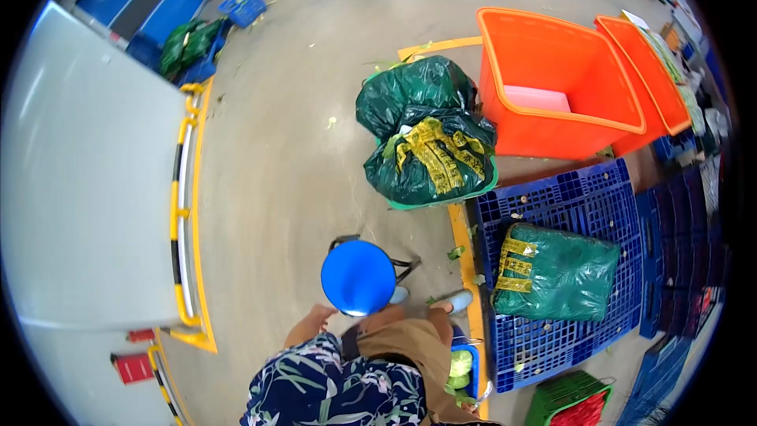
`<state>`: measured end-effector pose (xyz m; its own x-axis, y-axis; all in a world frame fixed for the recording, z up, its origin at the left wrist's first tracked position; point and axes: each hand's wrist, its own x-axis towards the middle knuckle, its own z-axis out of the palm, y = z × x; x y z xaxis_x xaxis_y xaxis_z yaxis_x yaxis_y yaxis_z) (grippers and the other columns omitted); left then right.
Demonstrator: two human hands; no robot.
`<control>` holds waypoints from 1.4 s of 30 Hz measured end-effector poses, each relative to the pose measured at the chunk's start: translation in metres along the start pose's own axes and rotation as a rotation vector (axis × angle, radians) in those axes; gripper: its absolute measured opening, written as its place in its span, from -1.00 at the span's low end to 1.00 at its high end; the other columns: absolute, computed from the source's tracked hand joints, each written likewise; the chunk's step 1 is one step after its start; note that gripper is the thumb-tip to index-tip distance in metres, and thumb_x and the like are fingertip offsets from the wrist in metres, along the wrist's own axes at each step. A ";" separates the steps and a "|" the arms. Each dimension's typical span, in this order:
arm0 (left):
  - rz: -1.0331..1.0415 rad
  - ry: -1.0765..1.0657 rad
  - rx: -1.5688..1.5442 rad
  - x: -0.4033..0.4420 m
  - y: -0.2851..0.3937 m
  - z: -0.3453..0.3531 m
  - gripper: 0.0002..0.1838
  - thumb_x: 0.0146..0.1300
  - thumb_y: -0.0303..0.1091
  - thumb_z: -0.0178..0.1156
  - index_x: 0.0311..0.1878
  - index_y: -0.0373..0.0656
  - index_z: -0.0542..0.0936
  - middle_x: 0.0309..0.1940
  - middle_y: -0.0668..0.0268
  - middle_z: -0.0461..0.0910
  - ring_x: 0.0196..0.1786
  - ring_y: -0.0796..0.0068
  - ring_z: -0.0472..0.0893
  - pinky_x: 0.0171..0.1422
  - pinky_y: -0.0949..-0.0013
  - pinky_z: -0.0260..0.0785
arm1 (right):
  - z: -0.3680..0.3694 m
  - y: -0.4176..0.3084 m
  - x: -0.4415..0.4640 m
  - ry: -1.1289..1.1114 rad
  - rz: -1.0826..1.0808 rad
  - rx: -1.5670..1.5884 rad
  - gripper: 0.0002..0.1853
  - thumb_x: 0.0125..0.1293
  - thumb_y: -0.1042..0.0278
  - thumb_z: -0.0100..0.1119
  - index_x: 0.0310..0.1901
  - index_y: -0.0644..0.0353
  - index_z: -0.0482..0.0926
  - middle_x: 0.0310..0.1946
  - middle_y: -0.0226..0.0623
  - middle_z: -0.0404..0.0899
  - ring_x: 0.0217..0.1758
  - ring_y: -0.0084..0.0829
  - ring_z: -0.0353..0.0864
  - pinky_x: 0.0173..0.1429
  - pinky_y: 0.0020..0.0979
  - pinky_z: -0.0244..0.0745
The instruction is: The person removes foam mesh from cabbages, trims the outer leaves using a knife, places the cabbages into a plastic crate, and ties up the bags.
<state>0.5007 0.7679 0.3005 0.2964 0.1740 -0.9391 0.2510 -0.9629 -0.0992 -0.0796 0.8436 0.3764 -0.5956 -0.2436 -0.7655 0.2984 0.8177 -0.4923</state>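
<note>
A stool with a round blue seat [358, 277] and dark legs stands in front of my body. My left hand [322, 313] is at the near left rim of the seat, its fingers closed at the edge. At my right side is a small blue crate [475, 371] with pale green cabbages [460, 366] in it. My right hand [471, 408] shows only as a small patch low beside this crate; its fingers are mostly hidden.
Stuffed green bags [430, 166] with yellow tape stand ahead, beside orange bins [560, 130]. A blue pallet [568, 355] to the right bears a green wrapped bundle [556, 272]. A yellow-black guard rail [177, 244] runs along the left. Leaf scraps litter the floor.
</note>
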 end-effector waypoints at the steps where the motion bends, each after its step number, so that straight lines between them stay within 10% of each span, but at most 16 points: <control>1: 0.044 0.027 -0.015 -0.009 0.000 -0.010 -0.20 0.07 -0.14 0.37 0.29 -0.33 0.25 0.30 -0.13 0.19 0.25 -0.24 0.29 0.02 -0.42 0.31 | 0.010 0.008 -0.013 -0.008 0.006 -0.020 -0.87 0.18 0.38 0.07 -0.26 0.11 0.36 -0.69 -0.30 0.36 -0.82 -0.45 0.28 -0.78 -0.38 0.22; 12: -0.004 0.140 -0.181 0.082 -0.014 -0.061 0.19 -0.10 0.12 0.45 0.40 -0.37 -0.03 0.41 -0.02 0.06 0.40 -0.30 0.04 0.19 -0.52 0.07 | 0.056 0.058 -0.113 -0.119 0.020 -0.220 -0.87 0.17 0.37 0.09 -0.32 0.18 0.37 -0.70 -0.30 0.37 -0.81 -0.45 0.32 -0.78 -0.41 0.23; 18: 0.145 0.112 -0.225 0.079 0.011 -0.029 0.26 -0.07 0.14 0.43 0.46 -0.20 -0.20 0.37 -0.06 0.11 0.26 -0.19 0.32 0.08 -0.27 0.36 | 0.043 0.058 -0.116 -0.177 -0.055 -0.261 -0.86 0.16 0.37 0.10 -0.36 0.21 0.37 -0.70 -0.30 0.38 -0.81 -0.45 0.35 -0.78 -0.42 0.24; 20: 0.483 -0.351 -0.542 0.045 0.038 0.000 0.03 0.05 0.03 0.38 0.44 -0.07 -0.04 0.30 -0.02 0.22 0.24 -0.12 0.36 0.03 -0.32 0.37 | 0.041 0.062 -0.119 -0.169 -0.076 -0.230 -0.85 0.15 0.37 0.10 -0.37 0.22 0.38 -0.71 -0.30 0.38 -0.81 -0.44 0.35 -0.78 -0.42 0.24; 22: 0.264 -0.244 -0.678 0.068 0.050 0.017 -0.16 0.13 -0.05 0.34 0.39 0.00 0.10 0.24 0.02 0.31 0.22 -0.05 0.40 0.01 -0.35 0.37 | 0.050 0.062 -0.126 -0.103 -0.027 -0.124 -0.87 0.13 0.44 0.10 -0.35 0.25 0.37 -0.74 -0.32 0.35 -0.84 -0.43 0.35 -0.79 -0.43 0.24; 27: 0.379 -0.511 -0.523 0.066 0.092 0.046 -0.16 0.07 0.27 0.25 0.33 0.05 0.25 0.24 0.25 0.38 0.21 0.10 0.40 0.06 -0.17 0.33 | 0.046 0.119 -0.124 -0.172 -0.091 -0.038 -0.87 0.19 0.42 0.06 -0.32 0.24 0.34 -0.72 -0.35 0.36 -0.84 -0.48 0.31 -0.77 -0.46 0.24; 33: 0.518 -0.637 -0.060 0.061 0.183 0.106 -0.19 0.14 0.10 0.25 0.34 -0.15 0.21 0.22 0.14 0.37 0.23 0.12 0.39 0.12 -0.11 0.33 | 0.069 0.136 -0.120 -0.039 -0.076 -0.121 -0.81 0.18 0.30 0.19 -0.39 0.22 0.44 -0.78 -0.43 0.35 -0.77 -0.56 0.37 -0.71 -0.44 0.28; 36: 0.280 -0.218 0.181 0.031 0.171 0.133 -0.14 0.17 0.08 0.24 0.36 -0.23 0.12 0.25 0.09 0.28 0.26 0.12 0.35 0.18 -0.06 0.34 | 0.104 0.091 -0.134 0.009 -0.032 0.111 -0.68 0.18 0.23 0.24 -0.13 0.21 0.42 -0.69 -0.41 0.39 -0.77 -0.60 0.33 -0.71 -0.48 0.21; 39: 0.286 -0.469 0.491 -0.010 0.112 0.162 -0.08 0.17 0.13 0.23 0.40 -0.23 0.06 0.31 0.06 0.21 0.35 0.12 0.28 0.32 -0.08 0.23 | 0.153 0.092 -0.129 0.123 -0.113 0.021 -0.48 0.07 0.14 0.33 -0.06 0.36 0.44 -0.47 -0.15 0.57 -0.54 -0.34 0.53 -0.44 -0.29 0.45; 42: 0.140 -0.798 0.792 -0.087 0.032 0.186 -0.54 0.21 0.03 0.24 0.08 0.02 0.47 -0.07 0.36 0.52 0.03 0.42 0.49 0.03 0.15 0.39 | 0.197 0.055 -0.155 0.036 -0.125 -0.044 -0.48 0.08 0.18 0.27 -0.02 0.40 0.42 -0.25 0.10 0.58 -0.16 -0.02 0.59 -0.07 -0.17 0.46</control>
<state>0.3121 0.6839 0.3176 -0.4678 0.1460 -0.8717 -0.4766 -0.8723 0.1097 0.1756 0.8234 0.3866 -0.6529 -0.3269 -0.6832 0.1871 0.8045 -0.5637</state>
